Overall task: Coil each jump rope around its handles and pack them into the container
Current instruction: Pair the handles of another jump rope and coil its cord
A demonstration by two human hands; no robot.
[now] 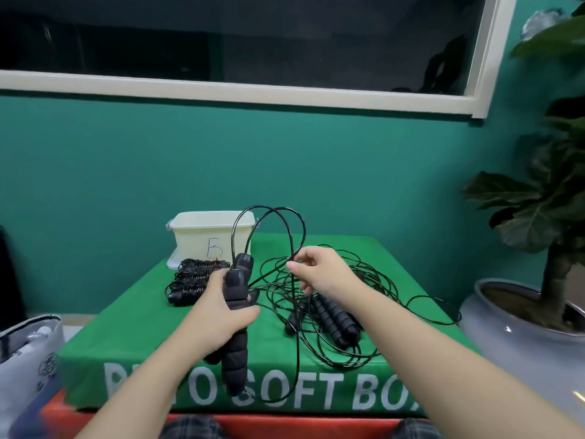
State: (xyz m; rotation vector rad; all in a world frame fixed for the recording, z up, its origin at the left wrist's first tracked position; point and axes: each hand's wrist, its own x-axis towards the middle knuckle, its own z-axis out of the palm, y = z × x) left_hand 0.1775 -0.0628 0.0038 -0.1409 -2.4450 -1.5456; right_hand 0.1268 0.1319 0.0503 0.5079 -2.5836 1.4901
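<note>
A: Where does it stand?

B: The left hand [218, 315] grips the pair of black ribbed foam handles [235, 321] held together, upright, in front of the cream plastic container marked with a letter [211, 236]. The right hand [319, 274] pinches the thin black cord [269, 223] where it loops up above the handles, on the near right of that container.

A: And the rest?

B: A bundle of already coiled black ropes [193, 280] lies just in front of the container on the green padded box [158, 312]; a loose tangle of black cord with another pair of black handles [332, 315] lies well to its right.

A: How should the wrap go?

B: I'd keep both handles squeezed parallel, feed the cord under light tension and lay the turns side by side from the top down. The slack runs toward the tangle, so draw it free slowly or it may snag
</note>
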